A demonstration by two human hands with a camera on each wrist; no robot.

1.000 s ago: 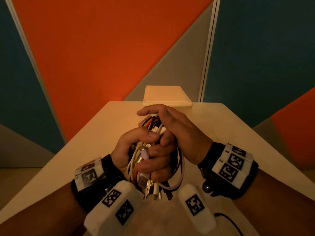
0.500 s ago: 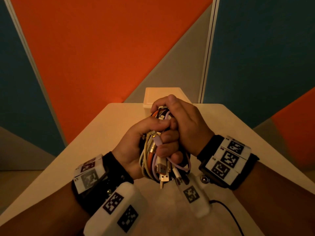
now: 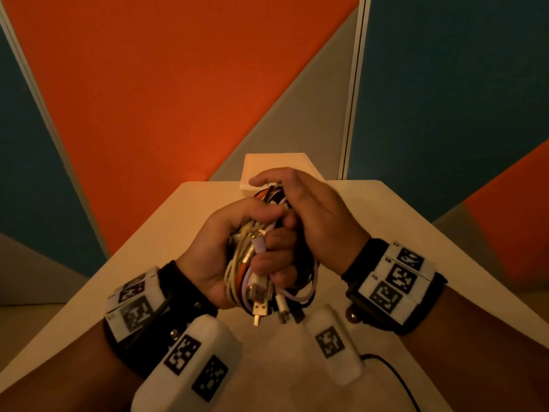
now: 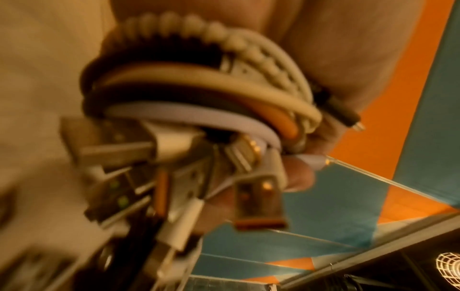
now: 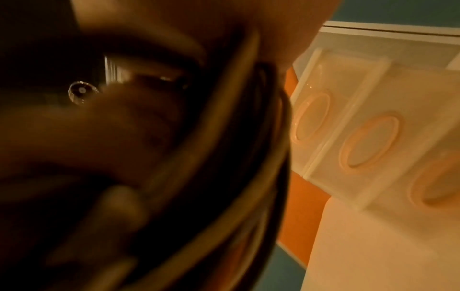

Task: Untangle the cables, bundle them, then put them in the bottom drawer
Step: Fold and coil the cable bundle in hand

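A coiled bundle of cables, cream, orange, lilac and black, is held above the table in both hands. My left hand grips its middle, fingers wrapped round the coils. My right hand holds the top of the coil, thumb and forefinger pinching at a white piece there. USB plugs hang out below. The left wrist view shows the coils and plugs close up. In the right wrist view the dark cable loops cross in front of a translucent drawer unit with oval handles, drawers closed.
The white drawer unit stands at the far edge of the pale table, just behind my hands. A thin black cord runs off the near right. Orange, blue and grey wall panels rise behind.
Both hands have lifted the bundle up and away, towards the drawer unit. The right hand has shifted to the top of the coil.
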